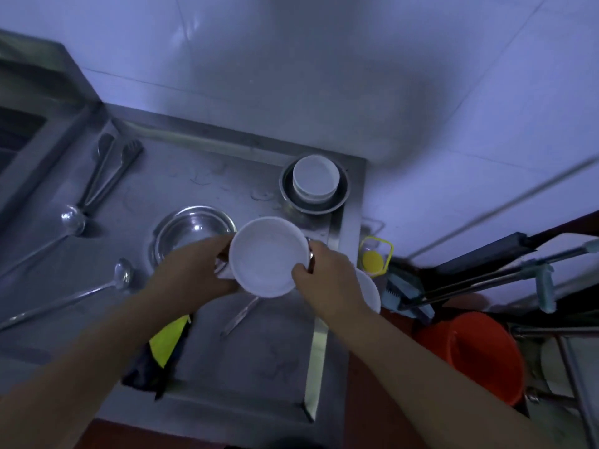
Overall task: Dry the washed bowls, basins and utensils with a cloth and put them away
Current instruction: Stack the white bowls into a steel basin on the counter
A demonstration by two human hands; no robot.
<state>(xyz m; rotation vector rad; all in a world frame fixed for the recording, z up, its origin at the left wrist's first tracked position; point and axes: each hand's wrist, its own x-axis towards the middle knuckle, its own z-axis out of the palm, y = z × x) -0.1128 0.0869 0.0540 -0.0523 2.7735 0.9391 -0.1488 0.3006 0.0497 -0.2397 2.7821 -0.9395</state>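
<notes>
**dishguy22:** how far along are you?

**me:** Not even halfway, I'd guess. My left hand (194, 270) and right hand (324, 280) both grip one white bowl (269, 256) by its rim, mid-counter. The bowl stack (316, 179) sits far right. The ladles (74, 222), tongs (110, 170) and steel basin (194, 228) aren't put away yet. The cloth (168, 338) is lying near left.

The white bowl (269, 256) hid the left hand's (191, 270) fingertips and a utensil's (241, 314) head, the right hand (327, 280) covered part of a white plate (369, 290), and the nearer ladle's (64, 301) handle ran off-frame.
</notes>
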